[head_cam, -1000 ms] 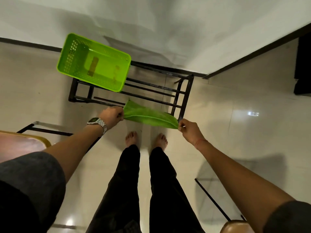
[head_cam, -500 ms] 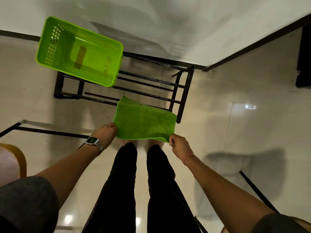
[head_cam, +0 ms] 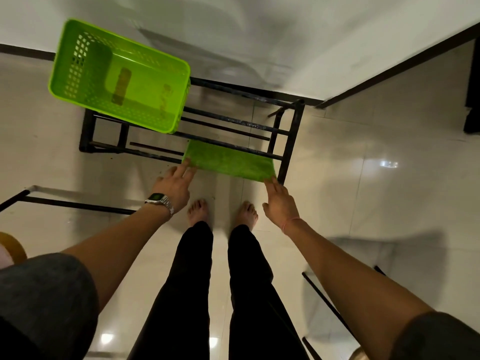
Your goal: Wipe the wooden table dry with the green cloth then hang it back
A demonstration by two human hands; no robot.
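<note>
The green cloth (head_cam: 230,161) lies draped over the front rail of a black metal rack (head_cam: 287,149) that stands against the wall. My left hand (head_cam: 174,184), with a watch on its wrist, reaches out with straight fingers that touch the cloth's left corner. My right hand (head_cam: 279,201) has its fingers stretched toward the cloth's right lower corner and just meets its edge. Neither hand grips the cloth. The wooden table shows only as a rounded corner (head_cam: 11,249) at the far left edge.
A bright green plastic basket (head_cam: 122,76) sits on the rack's left part. Black metal bars of furniture frames cross the pale tiled floor at left (head_cam: 65,202) and lower right (head_cam: 330,305). My bare feet stand just before the rack.
The cloth, held spread between both hands before, now hangs over the rack's front rail. Both hands have let go of its corners and opened, fingers still at its edges.
</note>
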